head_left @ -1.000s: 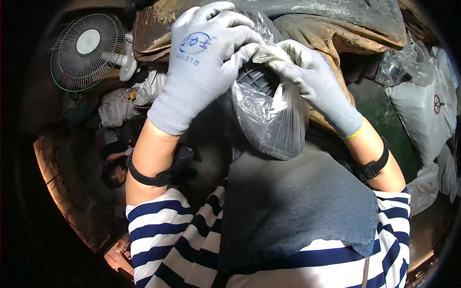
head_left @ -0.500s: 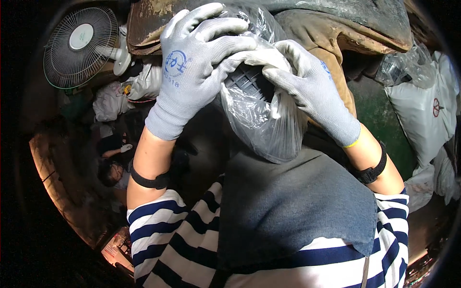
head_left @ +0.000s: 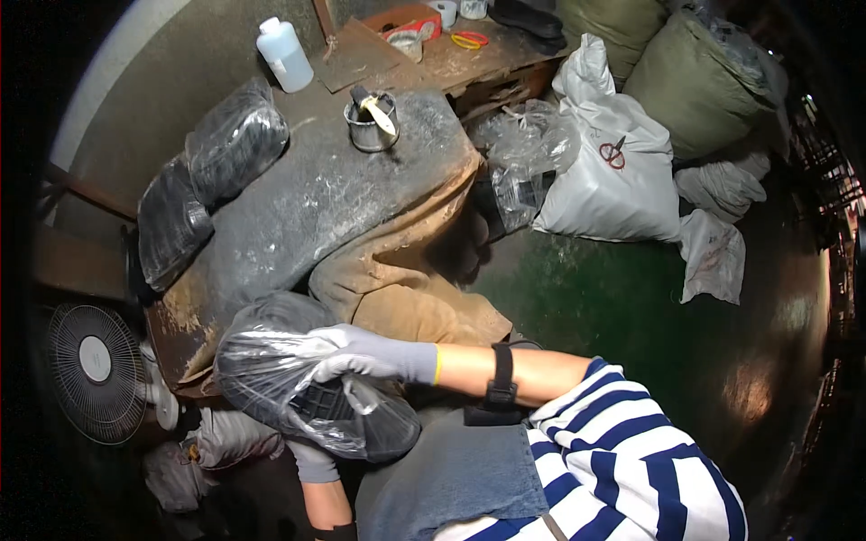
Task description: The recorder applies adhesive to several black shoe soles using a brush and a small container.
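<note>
The right hand (head_left: 347, 353), in a light gray knit glove with a yellow cuff edge, grasps the film of a clear plastic bag (head_left: 271, 361); folds in the film run outward from the fingers. The left hand (head_left: 313, 462), also gloved, reaches in at the lower edge of the bag. Its fingers are hidden behind the load, so whether it grips or only supports cannot be told.

The bag is located at the near left corner of the workbench (head_left: 298, 216), directly ahead of a blue denim apron (head_left: 451, 473). It contains black molded goods; a black ridged piece (head_left: 317, 403) shows just below the right hand.

Two similar bundles — an upper wrapped bundle (head_left: 239, 140) and a lower wrapped bundle (head_left: 174, 221) — lie end to end along the left side of the workbench. A metal can (head_left: 373, 137) stands near its far end, with a pale-handled brush (head_left: 382, 118) leaning inside. A white plastic bottle (head_left: 286, 61) stands behind the upper bundle. A tan cloth (head_left: 406, 307) hangs over the bench's right edge.

To the right, a full white sack (head_left: 613, 203) sits on the green floor (head_left: 577, 288). A round fan (head_left: 95, 388) is positioned left of the bag.
</note>
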Motion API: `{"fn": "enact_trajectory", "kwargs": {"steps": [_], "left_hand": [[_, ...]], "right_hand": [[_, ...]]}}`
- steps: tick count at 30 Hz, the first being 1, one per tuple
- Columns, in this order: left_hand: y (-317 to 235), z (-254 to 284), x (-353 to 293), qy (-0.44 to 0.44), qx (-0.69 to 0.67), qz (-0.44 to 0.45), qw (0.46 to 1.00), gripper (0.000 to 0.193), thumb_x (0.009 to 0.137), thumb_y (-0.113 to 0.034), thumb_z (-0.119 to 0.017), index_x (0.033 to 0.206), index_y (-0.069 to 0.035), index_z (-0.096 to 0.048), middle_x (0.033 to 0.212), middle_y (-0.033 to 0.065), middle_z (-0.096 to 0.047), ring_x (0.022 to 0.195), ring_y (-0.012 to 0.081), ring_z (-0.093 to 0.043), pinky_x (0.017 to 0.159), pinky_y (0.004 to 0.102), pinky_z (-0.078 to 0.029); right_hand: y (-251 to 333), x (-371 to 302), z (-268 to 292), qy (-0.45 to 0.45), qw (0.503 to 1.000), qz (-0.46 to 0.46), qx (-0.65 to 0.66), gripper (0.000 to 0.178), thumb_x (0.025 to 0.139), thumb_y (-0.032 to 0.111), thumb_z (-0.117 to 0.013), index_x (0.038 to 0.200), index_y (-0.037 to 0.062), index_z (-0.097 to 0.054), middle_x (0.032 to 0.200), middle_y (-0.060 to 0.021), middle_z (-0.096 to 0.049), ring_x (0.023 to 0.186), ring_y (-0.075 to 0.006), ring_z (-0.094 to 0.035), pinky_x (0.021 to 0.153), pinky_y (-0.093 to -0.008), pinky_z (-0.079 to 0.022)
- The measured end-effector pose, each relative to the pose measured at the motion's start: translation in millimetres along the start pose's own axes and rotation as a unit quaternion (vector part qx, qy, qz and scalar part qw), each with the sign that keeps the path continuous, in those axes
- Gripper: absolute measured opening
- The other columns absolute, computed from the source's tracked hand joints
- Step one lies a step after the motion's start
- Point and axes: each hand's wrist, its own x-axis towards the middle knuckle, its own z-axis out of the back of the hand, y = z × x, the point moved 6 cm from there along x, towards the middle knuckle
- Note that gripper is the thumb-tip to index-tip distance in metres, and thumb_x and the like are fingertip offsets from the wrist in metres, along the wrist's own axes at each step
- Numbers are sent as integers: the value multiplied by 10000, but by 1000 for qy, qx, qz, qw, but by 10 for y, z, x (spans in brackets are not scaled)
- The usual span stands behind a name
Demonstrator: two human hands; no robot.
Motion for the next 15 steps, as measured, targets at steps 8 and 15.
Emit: {"fn": "enact_trajectory", "kwargs": {"steps": [8, 15], "left_hand": [[-683, 391, 121, -89, -94, -54, 990, 514, 1002, -295, -445, 1412, 14, -453, 1441, 185, -481, 1340, 287, -467, 1106, 409, -389], [-988, 1495, -662, -140, 54, -85, 985, 616, 1021, -348, -440, 1491, 37, -338, 1519, 229, -385, 1381, 347, -426, 1123, 433, -383]], "right_hand": [[914, 40, -595, -21, 996, 1, -88, 496, 817, 31, -623, 1294, -81, -550, 1210, -75, -634, 1092, -174, -551, 994, -299, -434], [1280, 707, -959, 353, 916, -9, -189, 354, 911, 123, -597, 1227, -36, -619, 1007, -44, -688, 885, -109, -609, 785, -248, -530]]}}
